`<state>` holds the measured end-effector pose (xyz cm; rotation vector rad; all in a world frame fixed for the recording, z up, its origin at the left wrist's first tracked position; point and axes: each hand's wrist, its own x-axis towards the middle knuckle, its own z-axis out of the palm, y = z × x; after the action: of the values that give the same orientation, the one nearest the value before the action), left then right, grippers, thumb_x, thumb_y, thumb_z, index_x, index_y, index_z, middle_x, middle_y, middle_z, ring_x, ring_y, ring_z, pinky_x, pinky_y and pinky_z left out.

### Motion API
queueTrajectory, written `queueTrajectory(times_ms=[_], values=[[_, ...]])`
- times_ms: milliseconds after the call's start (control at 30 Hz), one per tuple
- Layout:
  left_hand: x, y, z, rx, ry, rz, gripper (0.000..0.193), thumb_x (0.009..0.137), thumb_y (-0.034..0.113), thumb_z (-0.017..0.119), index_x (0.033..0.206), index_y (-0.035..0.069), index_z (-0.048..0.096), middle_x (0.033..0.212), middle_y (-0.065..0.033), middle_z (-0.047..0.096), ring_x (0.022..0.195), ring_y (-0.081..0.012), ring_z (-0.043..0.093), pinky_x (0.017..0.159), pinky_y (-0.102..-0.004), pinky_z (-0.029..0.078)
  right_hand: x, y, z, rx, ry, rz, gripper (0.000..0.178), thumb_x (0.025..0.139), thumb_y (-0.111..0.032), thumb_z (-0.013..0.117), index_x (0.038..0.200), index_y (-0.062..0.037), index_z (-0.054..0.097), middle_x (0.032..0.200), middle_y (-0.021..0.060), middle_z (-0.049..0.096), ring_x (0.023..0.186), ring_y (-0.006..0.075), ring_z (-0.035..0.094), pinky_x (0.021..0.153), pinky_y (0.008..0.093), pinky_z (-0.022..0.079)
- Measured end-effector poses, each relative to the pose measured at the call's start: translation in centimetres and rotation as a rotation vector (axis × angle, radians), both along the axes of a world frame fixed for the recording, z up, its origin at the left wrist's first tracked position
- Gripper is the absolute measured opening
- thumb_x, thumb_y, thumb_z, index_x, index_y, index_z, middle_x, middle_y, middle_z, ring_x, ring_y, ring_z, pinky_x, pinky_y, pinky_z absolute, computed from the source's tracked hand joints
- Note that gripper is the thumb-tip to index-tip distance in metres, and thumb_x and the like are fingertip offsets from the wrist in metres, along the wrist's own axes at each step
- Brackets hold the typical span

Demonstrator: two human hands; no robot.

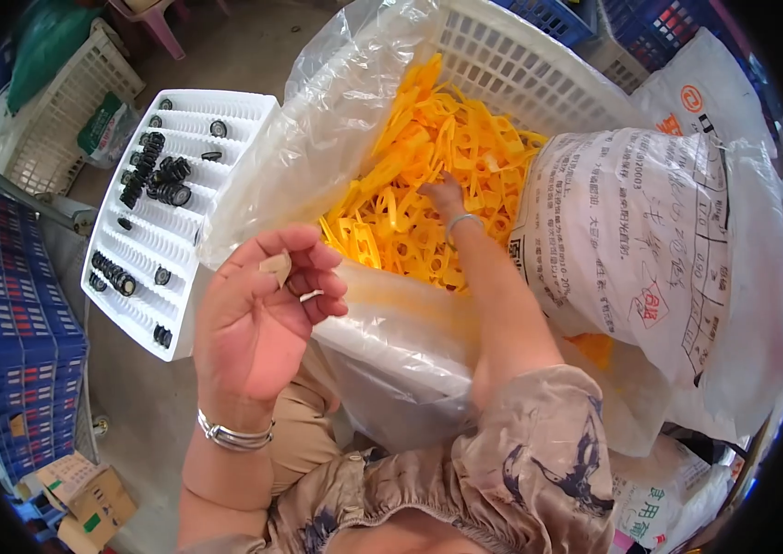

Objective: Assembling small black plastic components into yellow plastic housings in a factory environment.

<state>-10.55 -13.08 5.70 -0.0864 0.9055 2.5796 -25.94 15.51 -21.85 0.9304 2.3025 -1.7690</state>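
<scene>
My left hand (267, 319) is raised beside the near left edge of a plastic-lined crate. Its palm faces up, the fingers loosely curled and apart, with no object visible in the palm. A beige patch like tape covers the thumb tip, and a narrow pale band shows at one finger. My right hand (448, 198) reaches into the crate and touches a heap of flat yellow-orange plastic pieces (410, 235). Its visible fingers are spread, and no piece is plainly gripped. The pieces have openings in them. Clear plastic sheeting (327, 120) lines the white lattice crate (520, 55).
A white ridged tray (184, 138) with several black ring-like parts (170, 180) stands left of the crate. A large white printed sack (631, 231) leans at the right. Stacked blue crates (27, 342) and a cardboard box (87, 503) are at the far left.
</scene>
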Motion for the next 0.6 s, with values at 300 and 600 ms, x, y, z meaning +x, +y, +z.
queueTrajectory(times_ms=[300,600], values=[[-0.8,3.1,0.5,-0.283,0.162,-0.031,0.028,0.080,0.006,0.052,0.107,-0.003,0.052,0.092,-0.0135,0.059,0.080,-0.0182,0.057,0.073,-0.0290,0.046,6.5,4.8,18.7,-0.254,-0.069,0.151,0.026,0.065,-0.010,0.065,0.091,-0.0078,0.058,0.082,0.0065,0.057,0.063,0.0202,0.053,0.045,0.0337,0.041],[-0.4,10.3,0.6,-1.323,1.202,0.439,0.057,0.074,0.016,0.063,0.125,0.000,0.042,0.125,-0.0186,0.045,0.114,-0.0311,0.045,0.094,-0.0332,0.035,14.7,6.7,28.6,-0.474,0.170,0.407,0.031,0.062,-0.001,0.057,0.092,0.0052,0.060,0.083,0.0108,0.063,0.070,0.0187,0.062,0.063,0.0268,0.050]])
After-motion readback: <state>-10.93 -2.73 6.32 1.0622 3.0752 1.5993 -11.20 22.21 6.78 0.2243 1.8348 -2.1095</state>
